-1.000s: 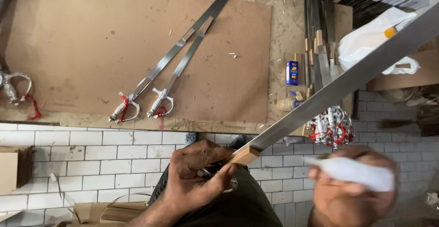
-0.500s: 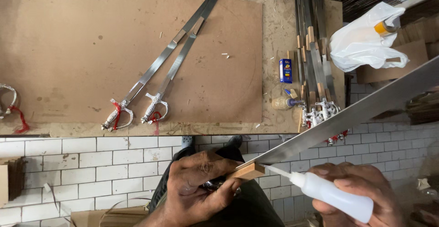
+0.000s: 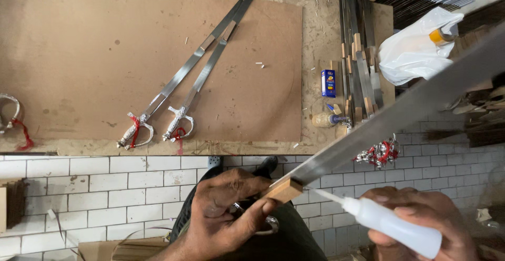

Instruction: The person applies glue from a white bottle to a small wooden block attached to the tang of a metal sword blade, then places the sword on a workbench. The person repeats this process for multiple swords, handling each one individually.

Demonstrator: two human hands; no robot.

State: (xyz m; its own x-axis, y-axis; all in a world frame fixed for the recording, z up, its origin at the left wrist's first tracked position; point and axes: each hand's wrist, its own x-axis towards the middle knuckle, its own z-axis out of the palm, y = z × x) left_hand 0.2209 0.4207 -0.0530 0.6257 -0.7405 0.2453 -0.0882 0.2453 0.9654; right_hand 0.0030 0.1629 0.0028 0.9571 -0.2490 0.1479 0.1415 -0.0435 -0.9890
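- At the far left edge of the counter [image 3: 315,45] lies a silver hilt with a red tassel [image 3: 11,119], only partly in view
- A brown board [image 3: 105,45] covers most of the counter, and on it two finished swords [image 3: 194,77] lie side by side, silver guards with red tassels toward the white tiled wall [image 3: 94,187], blades running up to the right
- The left hand [image 3: 226,213] sits low in the middle, fingers [image 3: 247,179] clenched around the small wooden block [image 3: 284,190] fitted on the end of a long bare steel blade [image 3: 400,108]; a metal ring shows beneath the palm
- That blade rises slantwise from the block toward the upper right corner, held in the air above the tiles
- Right of the board stand a small blue box [image 3: 327,83] and a small bottle [image 3: 326,119], just beside a bundle of unfinished blades [image 3: 360,56]
- A white plastic bag [image 3: 415,48] rests near the bundle
- The right hand [image 3: 421,224] grips a white squeeze bottle [image 3: 392,224], its nozzle tip just beside the wooden block
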